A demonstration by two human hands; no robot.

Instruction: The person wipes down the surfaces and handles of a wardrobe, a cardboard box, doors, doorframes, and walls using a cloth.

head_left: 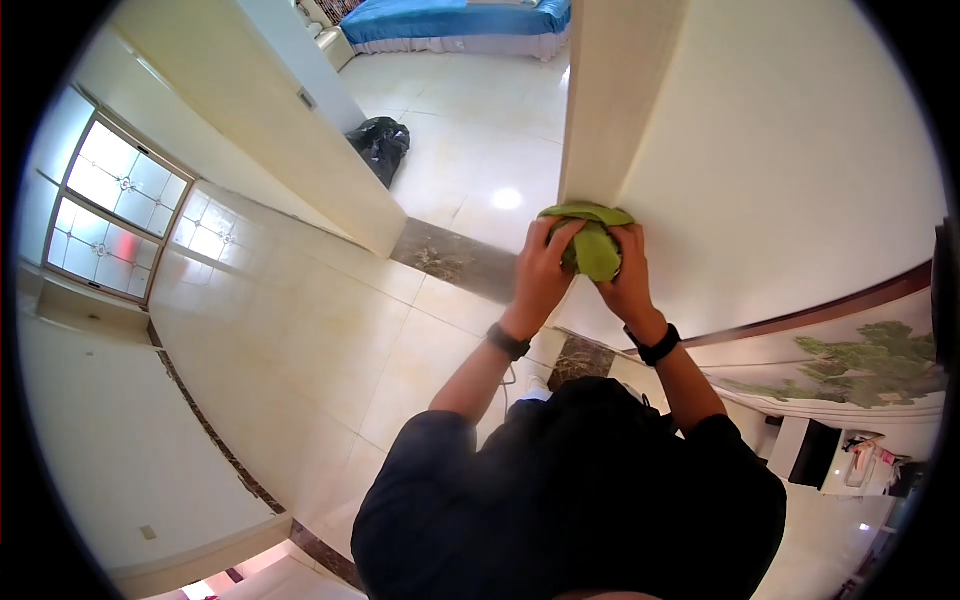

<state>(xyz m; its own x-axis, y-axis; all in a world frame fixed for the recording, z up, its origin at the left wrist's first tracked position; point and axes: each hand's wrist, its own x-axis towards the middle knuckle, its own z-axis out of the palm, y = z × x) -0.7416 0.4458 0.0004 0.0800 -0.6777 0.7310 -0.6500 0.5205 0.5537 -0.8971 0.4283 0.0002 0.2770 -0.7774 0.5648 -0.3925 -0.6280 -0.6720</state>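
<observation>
A bunched green cloth [597, 248] is held between my two hands, close to the lower part of the pale door frame [612, 110]. On its left side, my left hand [544, 268] has its fingers closed over the cloth. From the right, my right hand [628, 275] grips it with bent fingers. Whether the cloth presses on the frame or only hangs just in front of it, I cannot tell. Each wrist wears a dark band, the left band [508, 342] and the right band [658, 345].
A dark stone threshold [455, 262] crosses the doorway. Beyond it are a black plastic bag [381, 148] on the floor and a bed with a blue cover [450, 20]. A white wall [790, 170] rises at right; a window [118, 205] is at left.
</observation>
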